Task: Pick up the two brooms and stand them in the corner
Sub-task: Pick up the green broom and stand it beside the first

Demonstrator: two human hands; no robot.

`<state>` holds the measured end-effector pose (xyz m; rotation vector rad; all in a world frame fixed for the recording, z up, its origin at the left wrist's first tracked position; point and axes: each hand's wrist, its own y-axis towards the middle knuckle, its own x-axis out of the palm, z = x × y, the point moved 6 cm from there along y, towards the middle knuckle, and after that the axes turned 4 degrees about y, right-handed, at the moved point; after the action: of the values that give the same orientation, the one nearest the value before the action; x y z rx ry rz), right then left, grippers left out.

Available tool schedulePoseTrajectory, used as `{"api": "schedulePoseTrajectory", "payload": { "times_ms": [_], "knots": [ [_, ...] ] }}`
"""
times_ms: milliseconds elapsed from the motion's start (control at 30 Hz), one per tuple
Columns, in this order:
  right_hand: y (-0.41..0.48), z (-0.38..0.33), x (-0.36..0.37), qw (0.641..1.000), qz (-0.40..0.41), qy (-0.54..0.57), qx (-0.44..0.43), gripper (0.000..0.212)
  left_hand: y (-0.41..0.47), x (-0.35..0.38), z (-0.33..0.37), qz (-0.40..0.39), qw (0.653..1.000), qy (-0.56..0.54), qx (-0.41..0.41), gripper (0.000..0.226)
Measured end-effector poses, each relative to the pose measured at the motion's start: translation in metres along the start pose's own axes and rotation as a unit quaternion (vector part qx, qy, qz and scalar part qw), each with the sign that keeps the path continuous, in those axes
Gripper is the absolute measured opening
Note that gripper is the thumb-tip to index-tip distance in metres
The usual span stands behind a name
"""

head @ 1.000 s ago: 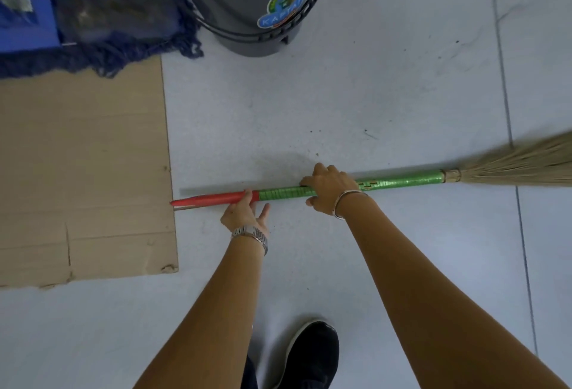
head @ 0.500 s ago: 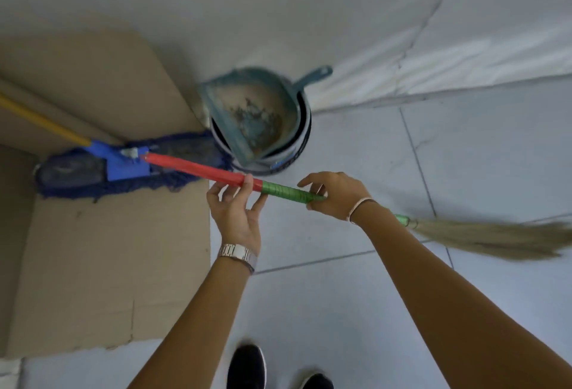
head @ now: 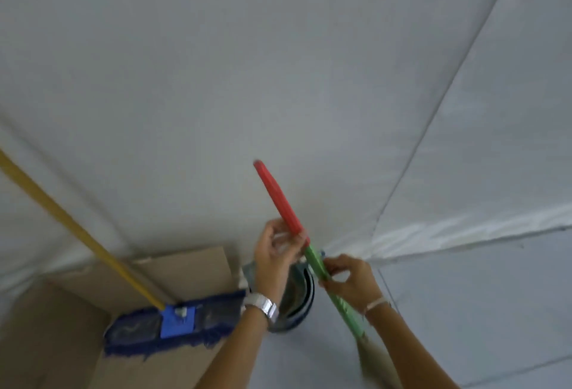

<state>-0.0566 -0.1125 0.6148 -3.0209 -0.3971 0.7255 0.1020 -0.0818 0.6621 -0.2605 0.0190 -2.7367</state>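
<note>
Broom [head: 312,260] now tilts steeply up at frame centre, swung from near level half a second ago, so standing it looks close. Left hand [head: 272,252] curls round the red grip; right hand [head: 351,277] pinches the green shaft. Bucket [head: 297,299] and mop [head: 178,323] crowd lower left; bare wall stays open to the right.

Cleaning corner, dust mop [head: 173,323], bucket [head: 297,305]
</note>
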Motion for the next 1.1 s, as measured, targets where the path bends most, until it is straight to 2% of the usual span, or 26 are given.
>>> {"api": "schedulePoseTrajectory", "payload": {
  "times_ms": [67, 167, 300, 400, 567, 867, 1100],
  "knots": [
    [-0.016, -0.046, -0.026, 1.000, 0.022, 0.011, -0.004, 0.023, -0.014, 0.013, 0.061, -0.016, 0.999, 0.027, 0.031, 0.024],
    [-0.039, -0.101, -0.054, 0.999, 0.018, 0.036, -0.014, 0.029, -0.037, 0.034, 0.140, -0.052, 0.989, 0.098, 0.096, 0.022],
    [-0.065, -0.172, -0.084, 0.995, 0.026, 0.094, -0.037, 0.032, -0.062, 0.053, 0.233, -0.087, 0.974, 0.138, 0.156, 0.023],
    [-0.076, -0.226, -0.099, 0.984, 0.011, 0.172, -0.052, 0.036, -0.074, 0.066, 0.300, -0.120, 0.960, 0.159, 0.198, 0.022],
    [-0.089, -0.315, -0.114, 0.969, -0.032, 0.206, -0.132, 0.030, -0.094, 0.063, 0.396, -0.143, 0.943, 0.168, 0.250, 0.021],
    [-0.103, -0.443, -0.067, 0.952, -0.109, 0.179, -0.223, 0.035, -0.116, -0.022, 0.499, -0.115, 0.941, 0.151, 0.281, 0.023],
    [-0.111, -0.501, 0.016, 0.940, -0.150, 0.179, -0.249, 0.034, -0.125, -0.128, 0.524, -0.018, 0.951, 0.103, 0.291, 0.019]
  ]
}}
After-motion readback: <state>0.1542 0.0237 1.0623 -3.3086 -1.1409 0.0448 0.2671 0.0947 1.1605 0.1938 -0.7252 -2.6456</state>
